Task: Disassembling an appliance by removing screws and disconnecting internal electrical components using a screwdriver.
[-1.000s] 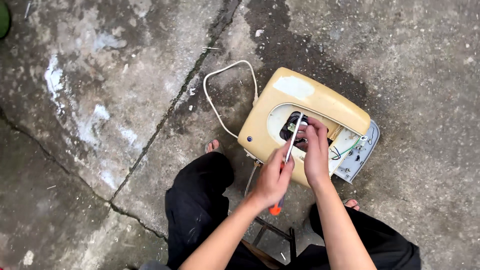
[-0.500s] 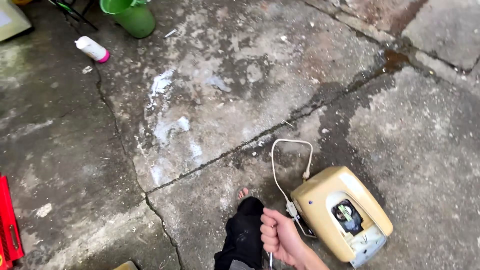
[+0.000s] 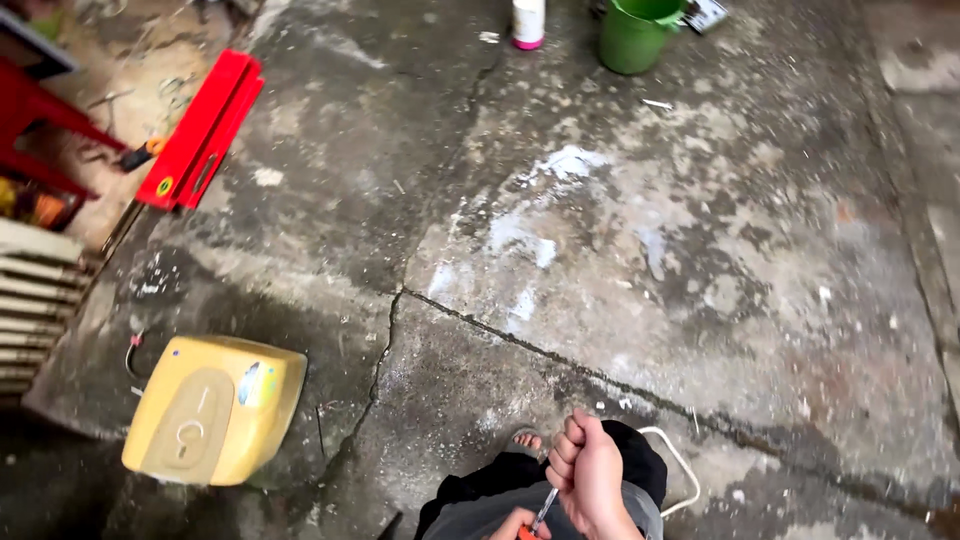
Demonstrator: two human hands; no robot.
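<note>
At bottom edge of concrete floor: fist beside a half-hidden screwdriver.

Mostly cut off by the frame: left hand, only curled fingers showing around an orange handle, grip extent impossible to judge fully. Partly hidden too: white cord looping behind dark trousers. Screwdriver thin, silvery shaft, tilted up toward the right, orange grip barely visible. Right hand clenched shut into a fist, knuckles up, touching the shaft's upper end, hold on it uncertain. Near left edge, well apart: yellow casing lying flat. Toward far left corner: red level. Along far edge: green bucket, white bottle.
</note>
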